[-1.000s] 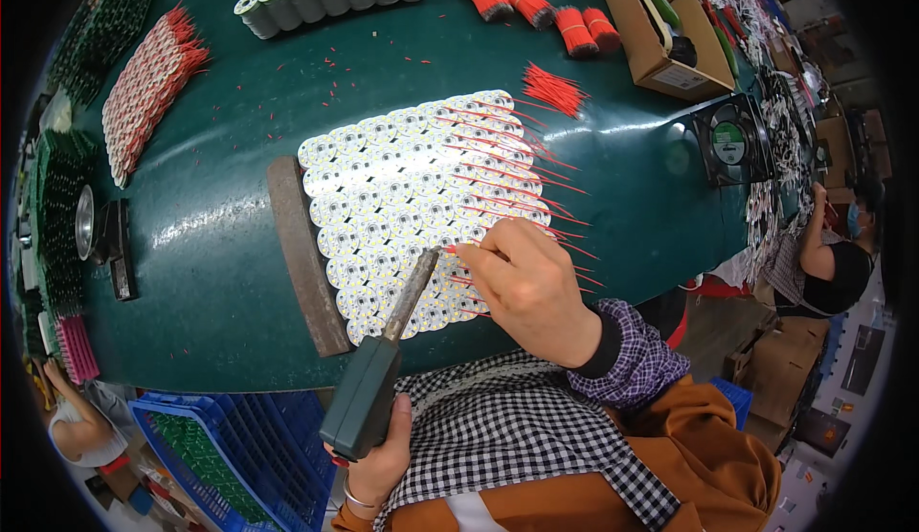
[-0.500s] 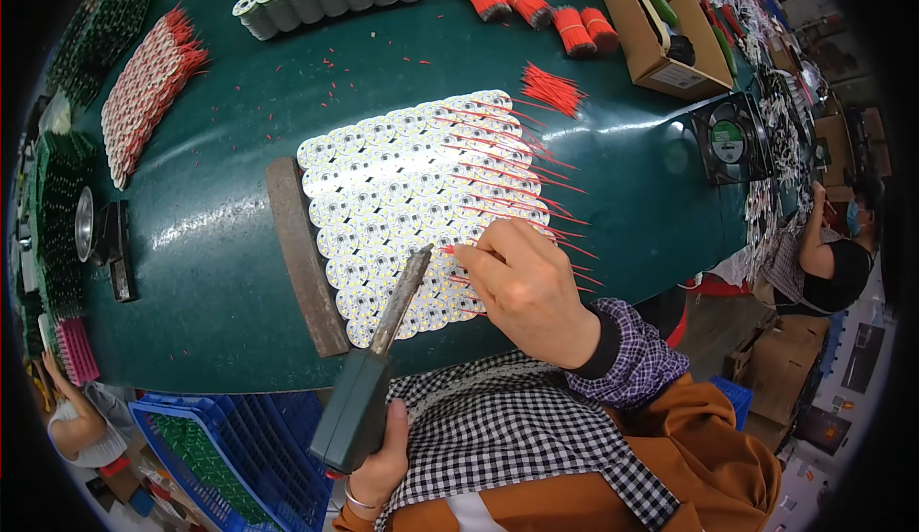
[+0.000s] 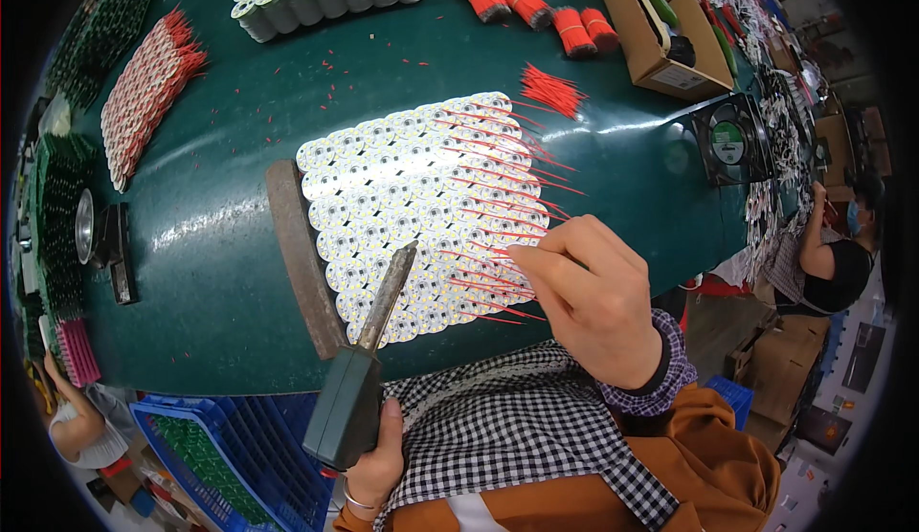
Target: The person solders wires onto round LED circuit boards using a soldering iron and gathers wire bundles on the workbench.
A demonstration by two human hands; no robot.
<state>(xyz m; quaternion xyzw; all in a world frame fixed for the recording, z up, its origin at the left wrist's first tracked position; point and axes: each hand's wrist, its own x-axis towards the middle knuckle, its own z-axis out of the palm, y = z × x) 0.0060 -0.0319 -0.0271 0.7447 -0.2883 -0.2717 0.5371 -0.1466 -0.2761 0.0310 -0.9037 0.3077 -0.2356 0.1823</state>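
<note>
A panel of round LED boards is laid flat on the green tabletop, in front of the body, with a flat metal bar set along its left edge. The handle of a soldering gun is gripped in the left hand, whose fingers are wrapped closed and partly hidden behind it. The metal tip is pointed over the middle of the panel; whether a board is touched by it cannot be told.

By the right hand, held over the right part of the panel, thumb and index finger are brought together, and a short red wire seems to be pinched there, though much of the grip is hidden. Along the panel's right side, thin red leads are laid across the boards, their ends overhanging the edge.

The step in hand is judged to be the attaching of wires, one board after another. For the next move, the wire end would need to be placed steadily on a bare pad and the tip, now well apart from the fingers, brought to it without neighbouring leads being disturbed.
</note>
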